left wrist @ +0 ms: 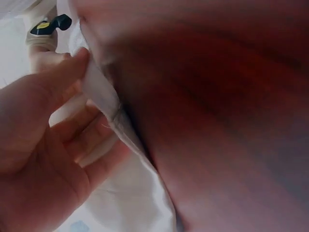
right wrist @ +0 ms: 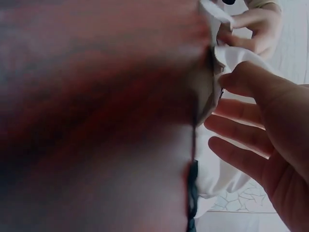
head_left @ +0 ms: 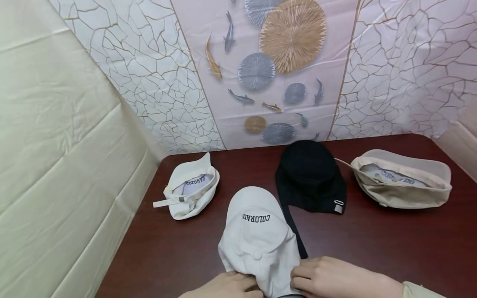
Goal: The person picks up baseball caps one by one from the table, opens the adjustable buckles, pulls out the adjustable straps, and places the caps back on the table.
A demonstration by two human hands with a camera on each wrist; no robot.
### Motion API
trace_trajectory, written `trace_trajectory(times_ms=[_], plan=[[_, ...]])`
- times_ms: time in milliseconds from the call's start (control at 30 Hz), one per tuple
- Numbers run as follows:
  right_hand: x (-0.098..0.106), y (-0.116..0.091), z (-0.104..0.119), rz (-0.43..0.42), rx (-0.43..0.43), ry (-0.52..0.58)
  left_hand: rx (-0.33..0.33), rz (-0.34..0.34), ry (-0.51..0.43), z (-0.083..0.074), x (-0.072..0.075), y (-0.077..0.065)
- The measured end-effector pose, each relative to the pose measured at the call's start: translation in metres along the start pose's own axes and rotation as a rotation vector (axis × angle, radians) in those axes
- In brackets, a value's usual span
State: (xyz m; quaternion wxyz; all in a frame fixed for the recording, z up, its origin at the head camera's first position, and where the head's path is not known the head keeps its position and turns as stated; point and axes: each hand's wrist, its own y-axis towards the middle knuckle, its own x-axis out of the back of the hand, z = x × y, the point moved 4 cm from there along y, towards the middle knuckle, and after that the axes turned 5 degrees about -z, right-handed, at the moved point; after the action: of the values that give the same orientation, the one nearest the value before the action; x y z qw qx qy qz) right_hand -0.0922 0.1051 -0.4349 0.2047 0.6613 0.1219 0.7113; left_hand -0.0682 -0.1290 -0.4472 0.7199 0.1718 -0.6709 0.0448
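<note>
We seem to be straightening the middle cap (head_left: 257,231), left hand (head_left: 229,286) and right hand (head_left: 322,276) pinching its edge; next likely needs even tension.

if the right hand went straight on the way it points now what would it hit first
The white cloth cap with dark lettering, whose side the right hand touches. Past it, the left hand seems roughly in line, though depth is unclear.
</note>
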Motion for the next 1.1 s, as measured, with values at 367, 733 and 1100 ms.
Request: trace_trajectory(times_ms=[367,733,1100], plan=[[-0.008,-0.013,0.001,0.087,-0.053,0.009,-0.023,-0.028,0.214,0.007,-0.015,-0.022],[-0.007,-0.012,-0.011,0.222,-0.229,0.101,0.049,0.269,0.068,0.021,-0.010,-0.023],[-0.010,0.025,-0.078,0.274,-0.490,0.008,0.262,0.450,-0.221,0.098,-0.013,0.004]])
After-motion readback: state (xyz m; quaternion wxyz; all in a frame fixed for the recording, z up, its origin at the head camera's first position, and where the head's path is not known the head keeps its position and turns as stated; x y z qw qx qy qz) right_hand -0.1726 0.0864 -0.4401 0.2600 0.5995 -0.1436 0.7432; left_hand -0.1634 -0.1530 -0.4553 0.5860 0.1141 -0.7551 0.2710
